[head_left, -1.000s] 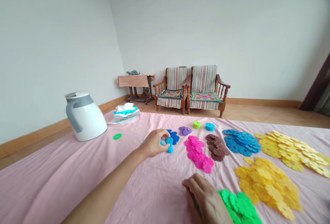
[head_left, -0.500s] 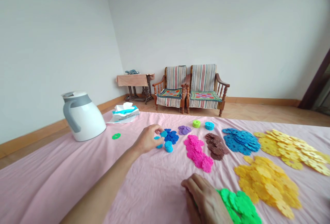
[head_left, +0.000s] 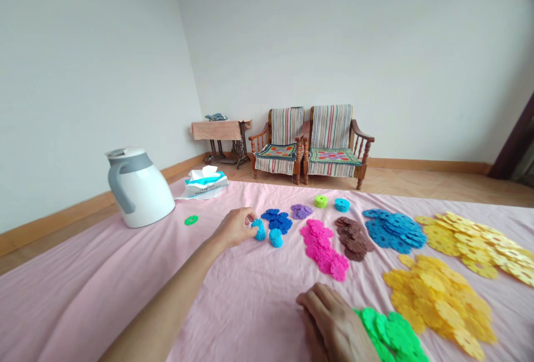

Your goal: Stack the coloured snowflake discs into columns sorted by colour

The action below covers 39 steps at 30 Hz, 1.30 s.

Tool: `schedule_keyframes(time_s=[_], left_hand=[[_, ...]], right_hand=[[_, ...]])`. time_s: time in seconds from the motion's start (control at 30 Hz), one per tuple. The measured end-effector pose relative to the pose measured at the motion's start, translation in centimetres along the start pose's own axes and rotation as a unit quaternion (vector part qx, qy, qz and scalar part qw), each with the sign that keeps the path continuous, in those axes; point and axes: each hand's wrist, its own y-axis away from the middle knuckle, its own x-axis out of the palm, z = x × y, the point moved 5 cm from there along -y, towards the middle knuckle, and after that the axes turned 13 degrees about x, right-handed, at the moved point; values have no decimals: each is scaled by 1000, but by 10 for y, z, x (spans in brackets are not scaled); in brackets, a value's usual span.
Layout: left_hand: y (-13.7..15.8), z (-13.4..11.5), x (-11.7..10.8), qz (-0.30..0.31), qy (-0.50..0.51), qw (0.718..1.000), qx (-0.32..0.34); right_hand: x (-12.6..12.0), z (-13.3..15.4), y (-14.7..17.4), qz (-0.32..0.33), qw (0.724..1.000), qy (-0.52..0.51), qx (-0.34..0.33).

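Observation:
My left hand [head_left: 236, 227] is at the middle of the cloth, its thumb and fingers closed at the left side of a small stack of light blue snowflake discs [head_left: 259, 230]. Just right of that stands another light blue stack [head_left: 276, 238]. Behind them lie dark blue discs [head_left: 278, 221]. My right hand [head_left: 334, 317] rests low on the cloth with curled fingers; whatever may be under them is hidden. It lies against the left edge of a pile of green discs [head_left: 398, 335]. Pink discs [head_left: 321, 248] are spread beyond it.
Brown [head_left: 352, 238], purple [head_left: 301, 211], blue [head_left: 394, 230], orange-yellow [head_left: 440, 301] and pale yellow discs [head_left: 471, 242] lie in piles to the right. Lime [head_left: 321, 201] and cyan stacks [head_left: 342, 204] stand behind. A white jug [head_left: 146, 195], tissue pack [head_left: 206, 183] and single green disc [head_left: 191, 220] are left.
The light blue disc that was between my left fingers is now on the left light blue stack, with the fingers against it. My right hand stays in place; the view has shifted slightly.

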Motion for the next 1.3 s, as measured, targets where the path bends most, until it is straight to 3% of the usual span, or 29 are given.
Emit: schedule_keyframes(time_s=[0.2, 0.4, 0.57, 1.3], left_hand=[[1, 1, 0, 23, 18, 1000, 9], [1, -2, 15, 67, 69, 991, 92], [0, -2, 24, 67, 44, 992, 94], [0, -11, 28, 68, 29, 992, 100]], right_hand=[[0, 0, 0, -3, 1000, 1, -4], [2, 0, 0, -18, 1000, 6, -5], [2, 0, 0, -20, 1000, 9, -10], [2, 1, 0, -20, 1000, 12, -16]])
